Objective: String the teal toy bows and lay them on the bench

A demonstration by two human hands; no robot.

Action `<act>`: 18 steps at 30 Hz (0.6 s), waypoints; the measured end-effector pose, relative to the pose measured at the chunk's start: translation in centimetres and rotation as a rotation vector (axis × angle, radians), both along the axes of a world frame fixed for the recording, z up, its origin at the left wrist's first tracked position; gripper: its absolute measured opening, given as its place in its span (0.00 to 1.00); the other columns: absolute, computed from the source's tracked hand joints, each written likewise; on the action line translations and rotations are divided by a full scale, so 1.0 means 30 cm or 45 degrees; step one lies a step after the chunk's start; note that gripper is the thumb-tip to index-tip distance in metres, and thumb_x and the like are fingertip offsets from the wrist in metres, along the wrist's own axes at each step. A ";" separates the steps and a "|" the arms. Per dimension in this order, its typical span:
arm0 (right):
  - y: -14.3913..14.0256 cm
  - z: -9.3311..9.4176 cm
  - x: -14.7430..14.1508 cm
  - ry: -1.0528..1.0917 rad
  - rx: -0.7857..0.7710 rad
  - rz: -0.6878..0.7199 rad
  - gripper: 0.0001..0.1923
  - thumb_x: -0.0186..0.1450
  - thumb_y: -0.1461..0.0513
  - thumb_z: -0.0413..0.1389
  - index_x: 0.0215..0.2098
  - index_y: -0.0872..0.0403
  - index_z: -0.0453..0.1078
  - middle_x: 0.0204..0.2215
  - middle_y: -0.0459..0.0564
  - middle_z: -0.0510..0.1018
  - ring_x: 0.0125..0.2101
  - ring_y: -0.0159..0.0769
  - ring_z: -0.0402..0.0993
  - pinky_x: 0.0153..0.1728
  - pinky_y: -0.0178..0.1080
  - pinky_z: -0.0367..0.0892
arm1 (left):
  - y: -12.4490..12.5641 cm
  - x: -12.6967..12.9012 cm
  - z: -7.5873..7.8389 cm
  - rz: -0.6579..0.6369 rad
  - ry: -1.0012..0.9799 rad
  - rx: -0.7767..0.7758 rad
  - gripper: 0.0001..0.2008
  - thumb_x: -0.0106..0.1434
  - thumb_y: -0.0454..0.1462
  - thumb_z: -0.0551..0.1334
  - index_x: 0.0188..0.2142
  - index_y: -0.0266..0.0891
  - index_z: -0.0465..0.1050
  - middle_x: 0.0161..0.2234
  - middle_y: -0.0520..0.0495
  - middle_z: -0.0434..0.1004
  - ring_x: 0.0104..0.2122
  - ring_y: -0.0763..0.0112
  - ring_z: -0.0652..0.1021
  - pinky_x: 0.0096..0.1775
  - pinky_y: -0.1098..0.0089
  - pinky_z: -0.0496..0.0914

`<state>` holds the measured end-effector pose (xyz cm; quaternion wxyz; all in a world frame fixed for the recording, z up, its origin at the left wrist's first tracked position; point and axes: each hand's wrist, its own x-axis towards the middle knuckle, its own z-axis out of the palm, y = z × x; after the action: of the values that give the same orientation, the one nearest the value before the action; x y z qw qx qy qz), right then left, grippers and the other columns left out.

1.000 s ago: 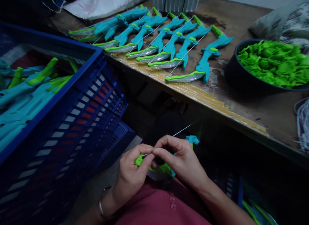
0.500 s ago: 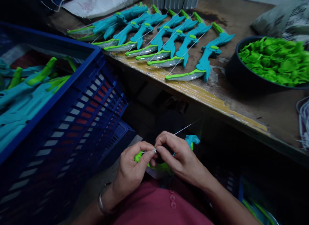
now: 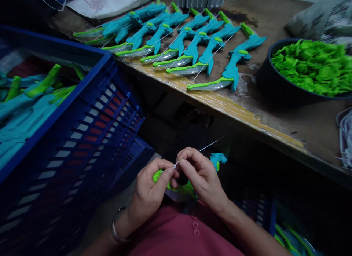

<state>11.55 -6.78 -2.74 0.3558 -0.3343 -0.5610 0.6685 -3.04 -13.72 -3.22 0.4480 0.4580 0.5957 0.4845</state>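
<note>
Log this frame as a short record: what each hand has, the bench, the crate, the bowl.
left hand: pinches the white string at the toy bow in the lap
right hand: fingers on the same string, beside the left
bench: row of teal-and-green strung bows
blue crate: teal and green bow parts inside
dark bowl: heaped green plastic pieces

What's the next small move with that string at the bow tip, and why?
Probably pull the white string snug. Both hands, left hand and right hand, pinch it at the green tip of the toy bow, apparently at a small knot there.
</note>
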 end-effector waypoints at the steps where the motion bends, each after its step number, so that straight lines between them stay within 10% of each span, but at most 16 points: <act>1: 0.004 0.001 0.005 -0.017 0.058 0.018 0.08 0.73 0.57 0.54 0.39 0.52 0.67 0.33 0.46 0.73 0.29 0.29 0.72 0.29 0.33 0.71 | 0.001 -0.002 0.000 0.002 0.015 0.004 0.09 0.72 0.38 0.59 0.35 0.39 0.74 0.29 0.52 0.77 0.27 0.76 0.78 0.33 0.74 0.71; 6: 0.039 0.005 0.029 -0.084 0.490 0.204 0.12 0.70 0.63 0.60 0.52 0.51 0.73 0.43 0.51 0.74 0.43 0.35 0.73 0.44 0.38 0.72 | 0.004 -0.017 0.004 0.006 0.111 0.014 0.09 0.71 0.37 0.60 0.33 0.39 0.74 0.28 0.54 0.77 0.26 0.77 0.76 0.30 0.77 0.67; 18: 0.109 0.014 0.050 -0.190 0.856 0.351 0.08 0.74 0.59 0.56 0.40 0.54 0.73 0.32 0.50 0.75 0.33 0.33 0.72 0.33 0.35 0.67 | 0.016 -0.024 -0.005 -0.134 -0.101 -0.032 0.15 0.74 0.39 0.57 0.30 0.39 0.74 0.27 0.52 0.75 0.29 0.75 0.75 0.33 0.74 0.67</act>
<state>13.04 -3.51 -2.34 0.3103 -0.1678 -0.8136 0.4622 -3.76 -13.23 -3.37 0.5016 0.4635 0.5587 0.4706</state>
